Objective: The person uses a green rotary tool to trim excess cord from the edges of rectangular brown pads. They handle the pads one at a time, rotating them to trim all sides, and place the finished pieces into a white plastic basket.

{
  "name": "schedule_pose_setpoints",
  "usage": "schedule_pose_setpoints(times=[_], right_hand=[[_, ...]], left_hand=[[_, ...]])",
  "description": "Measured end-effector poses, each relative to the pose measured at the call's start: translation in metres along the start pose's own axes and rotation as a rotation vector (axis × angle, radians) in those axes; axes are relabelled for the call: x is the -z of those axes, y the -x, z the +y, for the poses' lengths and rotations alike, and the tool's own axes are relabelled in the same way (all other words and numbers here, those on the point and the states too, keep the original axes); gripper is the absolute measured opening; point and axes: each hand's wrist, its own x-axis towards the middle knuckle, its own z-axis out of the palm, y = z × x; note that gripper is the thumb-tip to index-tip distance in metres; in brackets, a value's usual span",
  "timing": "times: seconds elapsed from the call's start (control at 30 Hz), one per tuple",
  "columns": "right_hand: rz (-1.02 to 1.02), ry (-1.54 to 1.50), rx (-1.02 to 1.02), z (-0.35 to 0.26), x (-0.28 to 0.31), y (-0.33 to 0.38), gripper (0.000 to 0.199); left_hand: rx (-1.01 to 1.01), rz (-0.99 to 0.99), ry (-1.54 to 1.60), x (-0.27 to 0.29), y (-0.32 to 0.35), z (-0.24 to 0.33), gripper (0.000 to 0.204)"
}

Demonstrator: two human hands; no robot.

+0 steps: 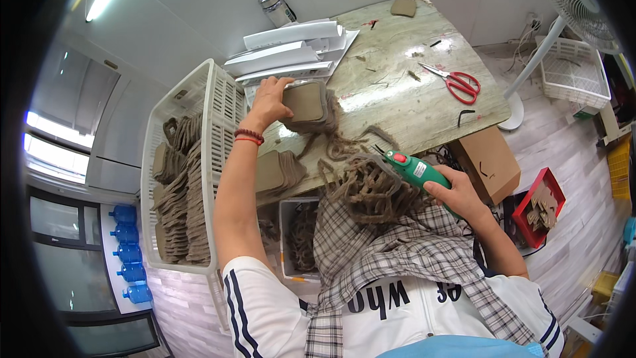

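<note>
My left hand (270,103) grips the edge of the upper pads in a stack of brown, fuzzy-edged, rounded-square pads (306,104), thumb on the near side and fingers over the far side. In my right hand (457,192) is a green handheld electric tool (416,171) with a red button and a thin dark tip pointing up and left. That tip stands apart from the pads. Just below it, a tangled heap of brown fuzzy trimmings (371,189) lies on my plaid apron (391,238). Another fanned pile of pads (275,172) rests at the table's near left.
A white plastic crate (211,113) full of stacked pads stands at the left. Red-handled scissors (457,85) lie on the table (391,93), with rolled papers (291,40) behind. A cardboard box (487,162), a red tray (562,192) and a fan (576,0) stand at the right.
</note>
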Motion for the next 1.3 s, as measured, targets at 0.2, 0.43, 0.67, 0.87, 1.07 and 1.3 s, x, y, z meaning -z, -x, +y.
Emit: schedule_pose_setpoints(times=[0.2,0.43,0.67,0.87,1.07,1.3], right_hand=[[-0.015,0.012,0.014,-0.01,-0.005,-0.002,0.037],[0.066,0.088,0.089,-0.025,-0.019,-0.004,0.039],[0.175,0.185,0.198,-0.038,-0.038,0.0,0.041],[0.204,0.231,0.214,-0.036,-0.036,0.005,0.039],[0.204,0.223,0.221,-0.035,-0.038,0.003,0.04],[0.213,0.176,0.197,-0.038,-0.038,0.002,0.041]], left_hand=[[0.0,0.205,0.162,0.013,0.038,0.004,0.039],[0.317,0.6,1.508,0.001,0.09,0.08,0.026],[0.334,0.876,2.155,-0.054,0.092,0.18,0.037],[0.346,0.901,2.195,-0.061,0.09,0.204,0.034],[0.29,0.869,2.205,-0.067,0.091,0.212,0.038],[0.355,0.768,2.21,-0.076,0.097,0.222,0.038]])
